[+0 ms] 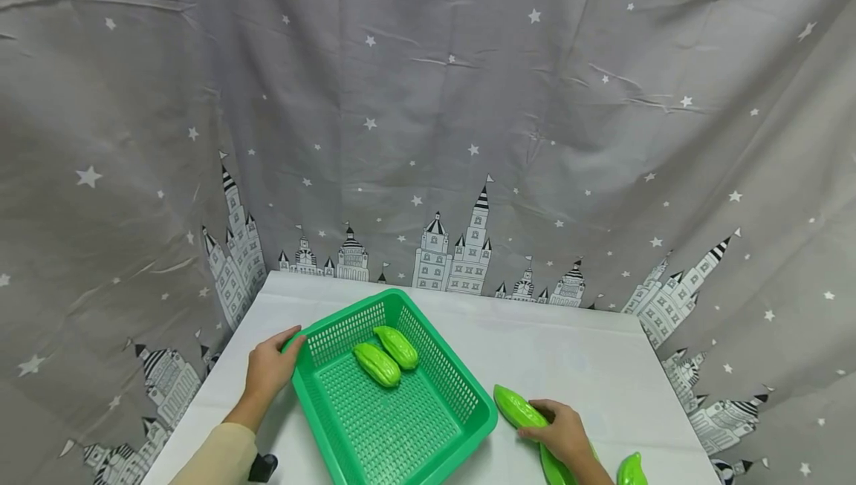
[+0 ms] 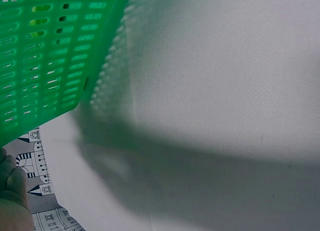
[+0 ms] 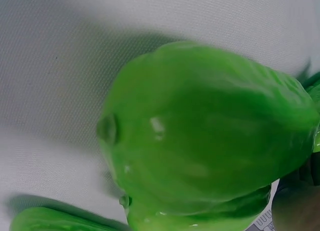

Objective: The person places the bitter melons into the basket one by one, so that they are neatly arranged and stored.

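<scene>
Near the table's (image 1: 568, 359) near edge, the right hand's (image 1: 564, 433) fingers grip a green gourd (image 1: 511, 402), its long axis slanting far-left, just right of the basket (image 1: 388, 433); farther off, the left hand (image 1: 270, 366) grips the basket's rim.

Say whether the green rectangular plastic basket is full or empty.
Partly filled: two glossy green, elongated vegetable shapes lie inside the basket; its visible near part is bare.

At lower centre the basket (image 1: 394, 433) is emerald green, its walls patterned with slots, and the vegetables (image 1: 377, 365) are bright lime. The grey curtain (image 1: 401, 84) carries white stars and black-and-white castles; the tabletop (image 1: 568, 351) is white, the lower-left sleeve (image 1: 219, 459) cream.
</scene>
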Demonstrator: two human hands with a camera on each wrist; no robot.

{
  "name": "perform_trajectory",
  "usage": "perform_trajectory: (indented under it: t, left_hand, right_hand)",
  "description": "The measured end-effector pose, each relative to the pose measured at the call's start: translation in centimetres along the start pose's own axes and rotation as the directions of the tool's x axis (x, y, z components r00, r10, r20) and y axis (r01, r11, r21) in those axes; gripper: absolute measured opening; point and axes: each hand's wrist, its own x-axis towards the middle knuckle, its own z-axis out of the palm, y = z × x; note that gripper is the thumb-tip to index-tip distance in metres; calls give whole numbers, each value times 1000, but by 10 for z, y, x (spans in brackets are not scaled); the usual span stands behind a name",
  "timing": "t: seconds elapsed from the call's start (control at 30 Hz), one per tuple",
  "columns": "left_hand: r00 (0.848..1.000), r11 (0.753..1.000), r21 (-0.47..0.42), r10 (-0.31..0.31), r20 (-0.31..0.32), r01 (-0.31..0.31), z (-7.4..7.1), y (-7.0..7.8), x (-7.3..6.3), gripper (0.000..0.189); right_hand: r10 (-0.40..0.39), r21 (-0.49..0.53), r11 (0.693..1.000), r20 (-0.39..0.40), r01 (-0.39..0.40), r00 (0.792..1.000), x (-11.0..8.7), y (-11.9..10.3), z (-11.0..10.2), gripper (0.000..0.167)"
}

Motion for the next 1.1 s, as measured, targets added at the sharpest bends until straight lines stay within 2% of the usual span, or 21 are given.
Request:
perform_trajectory:
  t: [0.4,1.0,1.1]
  left_hand:
    - [1000,1000,-10,13,5,-13,-1,-1,0,47]
    - [999,999,-2,35,-13,-35,-1,0,-2,45]
    - [999,999,-1,37,-15,-37,-1,0,-1,45]
  right_hand:
    - [-44,-11,999,-30,44,999,2,4,4,63]
    - [-21,16,1000,-29,21,999,2,0,7,61]
    - [6,7,1000,-40,-6,999,4,-3,4,62]
